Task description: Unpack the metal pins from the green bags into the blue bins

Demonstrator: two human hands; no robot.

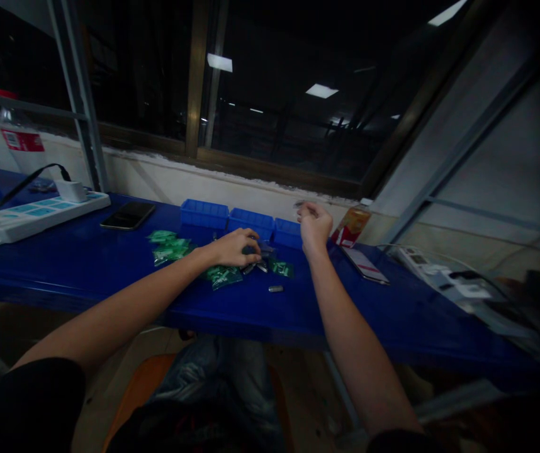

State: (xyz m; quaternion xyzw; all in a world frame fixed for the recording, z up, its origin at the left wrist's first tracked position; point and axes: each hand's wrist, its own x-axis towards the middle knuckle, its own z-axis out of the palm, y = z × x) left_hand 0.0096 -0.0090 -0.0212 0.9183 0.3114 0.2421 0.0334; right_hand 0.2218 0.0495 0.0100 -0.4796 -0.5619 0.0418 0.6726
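My left hand reaches over the blue table, its fingers curved and apart above small metal parts. Nothing shows between those fingers. Raised over the right blue bin, my right hand is closed in a pinch. A small greyish, partly see-through thing shows at its fingertips, too blurred to name. Green-tinted plastic packets lie left of my left hand, and another green packet is below it. To its right lies a small green packet. One metal piece rests alone nearer the front edge.
Two more blue bins stand along the wall. A phone and a white power strip are at left. At right are a drink carton, another phone and cables with a power strip. A bottle stands far left.
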